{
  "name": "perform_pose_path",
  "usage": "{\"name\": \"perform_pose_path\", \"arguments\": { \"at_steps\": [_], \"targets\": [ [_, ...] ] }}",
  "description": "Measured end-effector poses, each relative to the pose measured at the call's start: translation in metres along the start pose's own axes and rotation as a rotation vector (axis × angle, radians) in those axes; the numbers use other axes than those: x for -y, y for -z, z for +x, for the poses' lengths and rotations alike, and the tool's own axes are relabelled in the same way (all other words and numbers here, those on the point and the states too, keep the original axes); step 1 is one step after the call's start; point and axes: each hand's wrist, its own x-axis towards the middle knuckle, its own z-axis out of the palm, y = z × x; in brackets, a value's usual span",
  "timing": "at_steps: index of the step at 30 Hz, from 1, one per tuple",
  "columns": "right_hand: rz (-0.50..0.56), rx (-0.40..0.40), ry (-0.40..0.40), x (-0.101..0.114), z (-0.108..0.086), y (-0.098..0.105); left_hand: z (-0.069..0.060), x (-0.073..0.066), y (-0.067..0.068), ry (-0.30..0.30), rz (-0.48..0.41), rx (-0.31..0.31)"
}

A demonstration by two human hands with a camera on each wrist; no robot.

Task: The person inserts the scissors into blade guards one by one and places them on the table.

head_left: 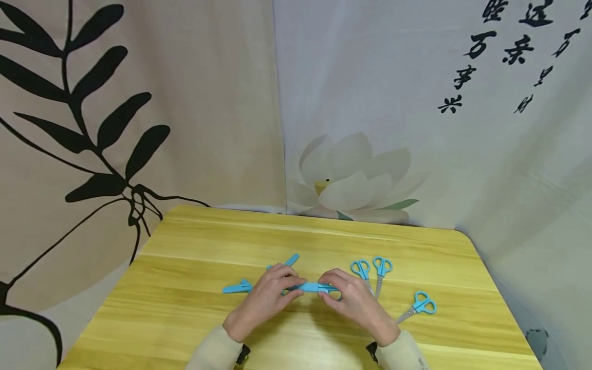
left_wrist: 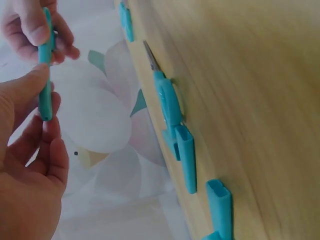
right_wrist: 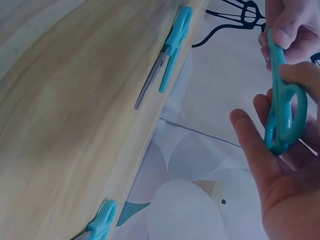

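Note:
A pair of blue-handled scissors (head_left: pixel 312 287), its blades hidden in a matching blue sheath (left_wrist: pixel 45 102), is held level between both hands above the table. My left hand (head_left: pixel 270 290) pinches the sheath end between thumb and fingers. On the other side, my right hand (head_left: pixel 353 297) grips the scissors near the handle loops (right_wrist: pixel 295 112), thumb on top. Close by my left hand lie two loose blue sheaths, one (head_left: pixel 237 288) to its left and another (head_left: pixel 292 259) just beyond it.
Three uncovered scissors lie right of my hands: two side by side, one (head_left: pixel 361 268) beside another (head_left: pixel 383 266), and a third (head_left: pixel 422 304) nearer the right edge. The wooden table (head_left: pixel 208 246) backs onto a printed curtain (head_left: pixel 222 103).

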Motion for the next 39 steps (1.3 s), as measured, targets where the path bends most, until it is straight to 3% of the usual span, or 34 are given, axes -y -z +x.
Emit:
{"name": "perform_pose_path", "arguments": {
  "at_steps": [4, 9, 16, 22, 26, 33, 39],
  "targets": [
    [0.019, -0.004, -0.002, 0.000, 0.000, -0.003, 0.002, 0.000, 0.001, 0.040, -0.031, 0.046],
    [0.012, -0.008, -0.030, 0.000, 0.002, -0.005, 0.004, 0.000, 0.001, 0.034, 0.007, 0.045],
    [0.053, 0.029, -0.115, 0.003, 0.001, 0.002, 0.005, 0.007, 0.000, 0.017, 0.107, -0.009],
    [0.060, 0.073, -0.211, 0.000, -0.010, 0.014, -0.002, 0.027, 0.006, 0.011, 0.137, -0.093],
    [0.034, 0.053, -0.215, -0.006, -0.019, 0.023, -0.006, 0.049, 0.015, 0.075, 0.079, -0.087],
    [-0.036, 0.036, -0.217, -0.014, -0.032, 0.033, -0.006, 0.086, 0.037, 0.259, -0.049, 0.027],
    [-0.061, 0.028, -0.191, -0.018, -0.040, 0.035, 0.000, 0.110, 0.048, 0.322, -0.109, 0.098]
  ]
}}
